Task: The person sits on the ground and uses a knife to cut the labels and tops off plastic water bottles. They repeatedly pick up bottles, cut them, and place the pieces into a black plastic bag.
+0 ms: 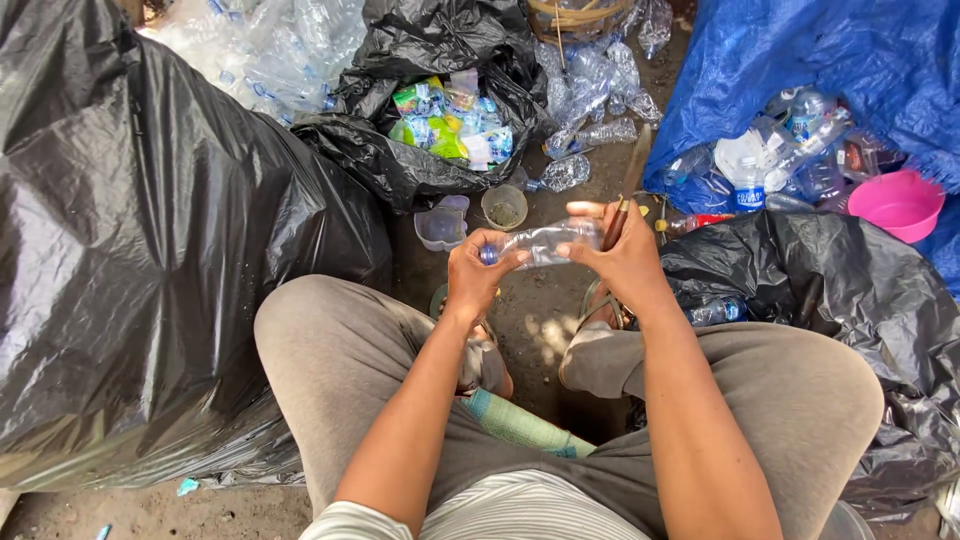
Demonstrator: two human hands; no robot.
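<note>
- A clear plastic bottle [545,242] is held level above the dirt ground, between the knees and just below two small cups.
- The left hand [478,272] is closed around the bottle's cap end; its grip is wrapped over a blue cap, most of which is hidden by the fingers.
- The right hand [620,250] is closed on the bottle's other end, and a brown-handled knife [628,182] is pinned in the same grip, its blade pointing up and away.
- Open room is narrow: a strip of bare ground [535,325] is left between the legs, bordered by a large black bag [140,250] on the left and a crumpled black bag [860,300] on the right.
- Just ahead of the hands, a clear cup [442,226] and a round cup [504,207] are set side by side on the ground, close to the bottle but apart from it.
- Beyond them an open black bag [400,160] is filled with coloured labels [450,120].
- A blue tarp [800,70] closes the far right, with bottles piled at its edge and a pink bowl [895,204] beside them.
- More clear bottles [280,50] are heaped at the top, cut off by the frame.
- The feet are mostly covered by the forearms; the contents of both large black bags cannot be made out.
</note>
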